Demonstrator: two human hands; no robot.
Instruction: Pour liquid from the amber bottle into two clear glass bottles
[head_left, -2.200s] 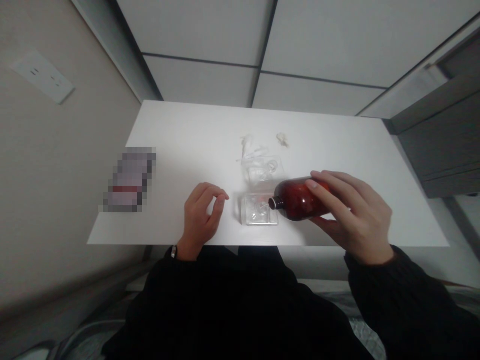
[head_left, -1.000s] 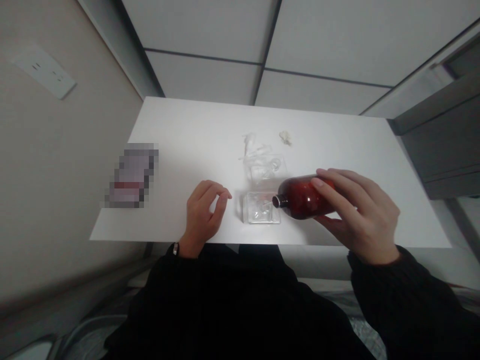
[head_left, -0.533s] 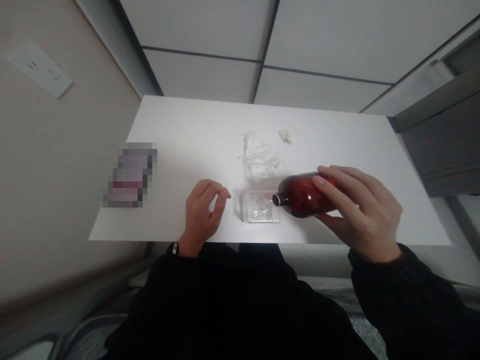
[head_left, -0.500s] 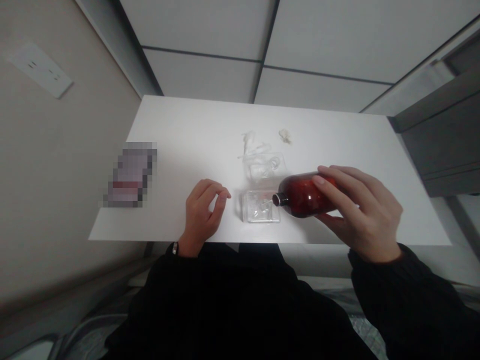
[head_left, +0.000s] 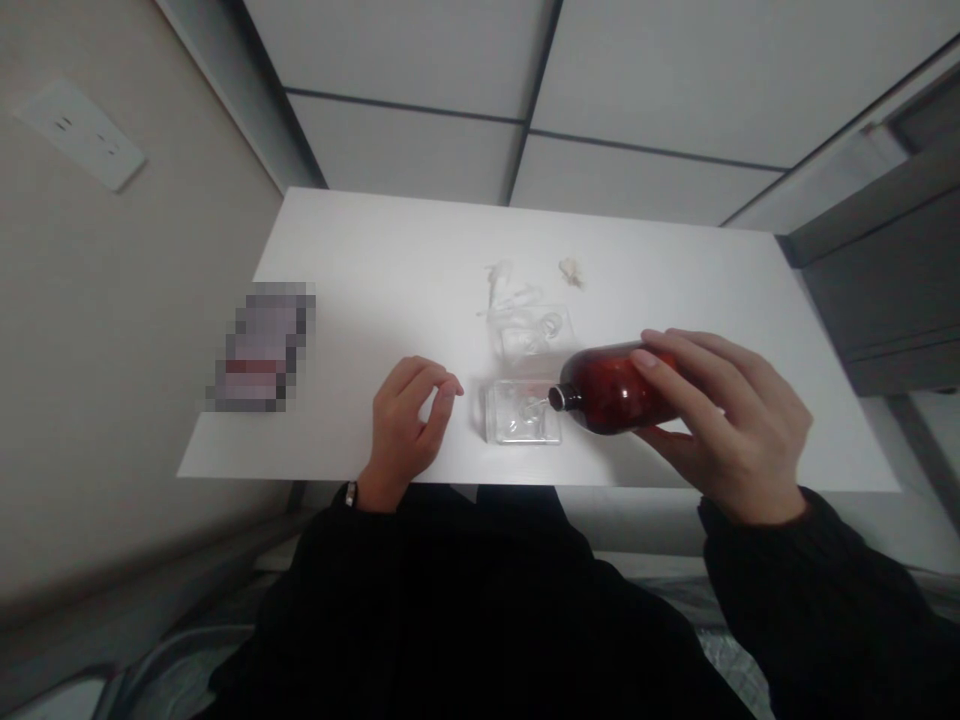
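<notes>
My right hand (head_left: 739, 430) is wrapped around a brown glass-like bottle (head_left: 615, 390), tipped on its side with its uncapped mouth to the left. A thin clear stream runs from the mouth into a clear plastic box (head_left: 523, 412) below it. Loosely curled, my left hand (head_left: 409, 420) rests on the table left of the box, thumb tip close to the fingertips, nothing visible between them. Just behind the box lies a clear lid-like piece (head_left: 536, 335) with a round shape on it.
On the white table (head_left: 360, 250), thin clear plastic pieces (head_left: 506, 290) lie behind the lid-like piece. A small crumpled pale scrap (head_left: 571, 272) is to their right. At the table's left edge is a blurred-out flat object (head_left: 262, 350). Walls stand left and behind.
The bottle and my right hand have shifted very slightly to the right; the stream still flows into the box. My left hand stays in place.
</notes>
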